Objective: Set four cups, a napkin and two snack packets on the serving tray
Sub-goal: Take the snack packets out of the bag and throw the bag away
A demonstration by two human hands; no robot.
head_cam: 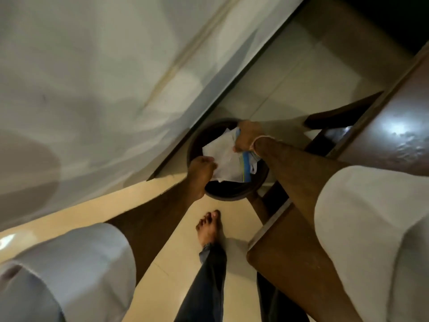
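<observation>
Both my hands hold a crumpled white wrapper (224, 156) with a blue and yellow edge, right over a dark round bin (228, 192) on the floor. My left hand (201, 169) is closed on the wrapper's lower left corner. My right hand (248, 137) grips its upper right part. No cups, napkin, snack packets or serving tray are in view.
A white bed sheet (92, 89) fills the left and top. A brown wooden table edge (290, 263) lies at the right, with dark wooden furniture (394, 126) beyond. My bare foot (210, 228) stands on the cream tiled floor (92, 212) just short of the bin.
</observation>
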